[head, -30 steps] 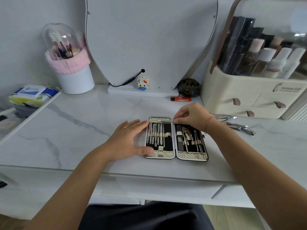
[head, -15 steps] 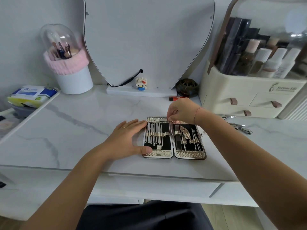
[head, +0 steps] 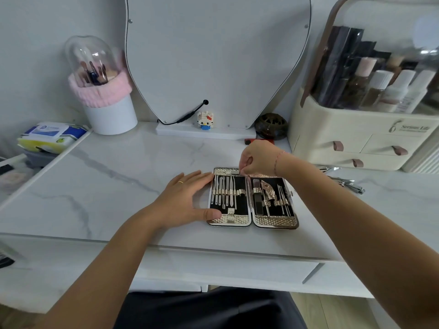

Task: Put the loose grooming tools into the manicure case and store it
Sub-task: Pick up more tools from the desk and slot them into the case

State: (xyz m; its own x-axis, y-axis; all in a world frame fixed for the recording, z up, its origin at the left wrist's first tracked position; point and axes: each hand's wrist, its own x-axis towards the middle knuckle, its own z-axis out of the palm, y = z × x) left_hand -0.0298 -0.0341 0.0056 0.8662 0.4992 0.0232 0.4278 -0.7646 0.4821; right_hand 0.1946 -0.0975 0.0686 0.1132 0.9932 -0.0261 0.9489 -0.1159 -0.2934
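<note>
Marble desk [head: 123,186], one case [head: 253,198] (open), two hands [head: 185,198].

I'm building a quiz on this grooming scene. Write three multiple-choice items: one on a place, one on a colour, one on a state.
1. Where do the loose metal tools lie?
A. right of the manicure case, on the tabletop
B. left of the case, by the wipes pack
C. inside the brush holder

2. What colour is the band around the brush holder?
A. green
B. pink
C. black

3. In what state is the manicure case?
A. closed flat
B. open, both halves flat
C. standing on edge

Key:
1 A, the tools rest on the marble in front of the organiser's drawers.
2 B, a fuzzy pink band wraps it below the clear dome.
3 B, both tool rows show, the left hand beside it and the right hand pinching at its top edge.
</note>
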